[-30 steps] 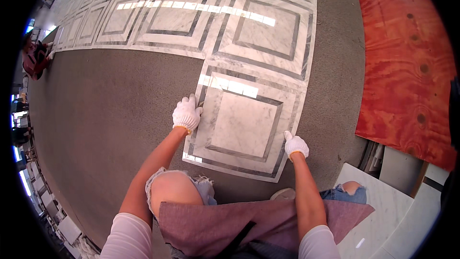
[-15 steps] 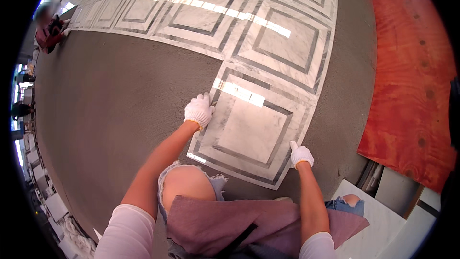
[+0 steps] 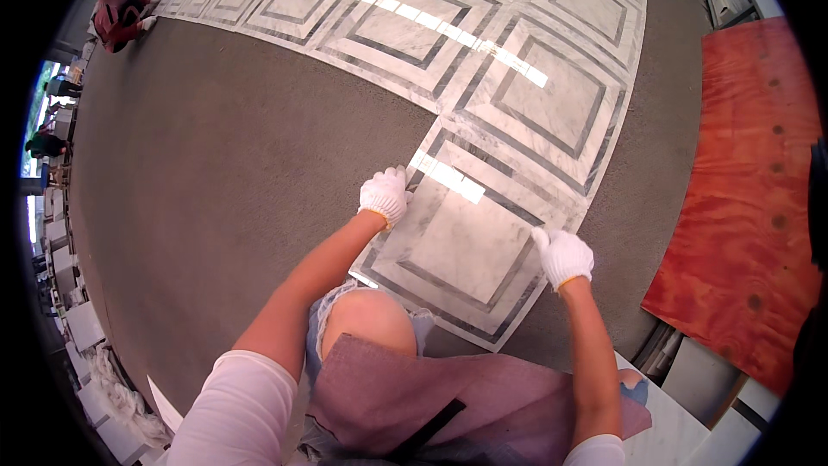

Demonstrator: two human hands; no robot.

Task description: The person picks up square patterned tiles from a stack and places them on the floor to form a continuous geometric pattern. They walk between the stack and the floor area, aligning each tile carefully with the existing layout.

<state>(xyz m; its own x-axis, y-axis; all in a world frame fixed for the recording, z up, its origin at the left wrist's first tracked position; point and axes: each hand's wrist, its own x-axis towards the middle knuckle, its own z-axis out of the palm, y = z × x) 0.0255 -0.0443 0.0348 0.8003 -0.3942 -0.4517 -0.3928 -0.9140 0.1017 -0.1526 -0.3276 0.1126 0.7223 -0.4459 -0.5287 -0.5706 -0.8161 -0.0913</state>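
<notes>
A square marble panel (image 3: 470, 255), white with grey inlaid square bands, lies in front of my knees, against the laid marble floor. My left hand (image 3: 385, 197), in a white knit glove, is closed at the panel's left edge, its fingers bent over the rim. Over the right edge my right hand (image 3: 566, 257), gloved the same way, is curled into a loose fist with its thumb sticking out toward the panel. I see nothing in that fist; its underside is hidden.
Laid marble panels (image 3: 414, 30) stretch away ahead. Grey bedding (image 3: 216, 147) covers the ground on the left. A red-orange plywood sheet (image 3: 742, 198) lies at right, above pale slabs (image 3: 668, 418). Another person (image 3: 121, 13) crouches at the far left by the panels' edge.
My right hand has moved farther up along the panel's right edge and looks larger, closer to the camera. My left hand stays at the left edge. The whole view has shifted slightly.
</notes>
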